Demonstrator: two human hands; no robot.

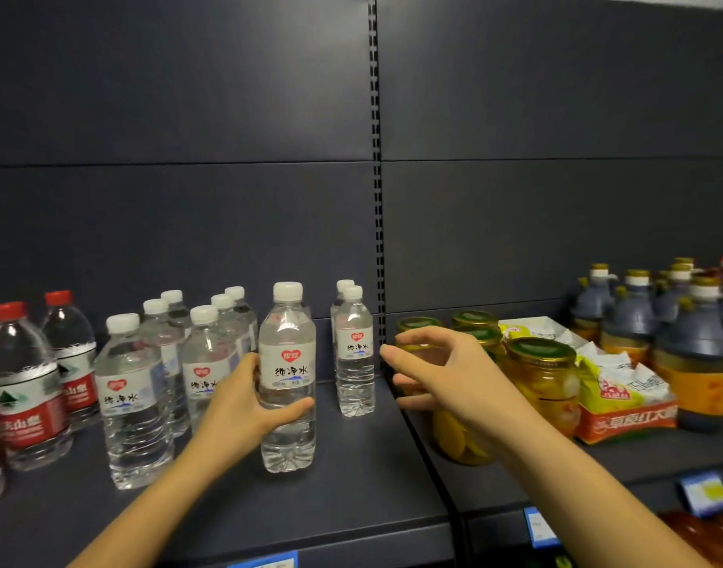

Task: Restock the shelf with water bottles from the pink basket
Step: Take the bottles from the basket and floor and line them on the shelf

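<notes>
Upright in left hand (245,403): water bottle (287,377) (clear, full).

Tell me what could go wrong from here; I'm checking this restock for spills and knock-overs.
1. The left hand grips the white-capped water bottle close to the neighbouring front-row bottle; sliding it left could topple that one.
2. The right hand hangs open just in front of the glass jars of yellow fruit; a careless sweep might knock one off the shelf.
</notes>
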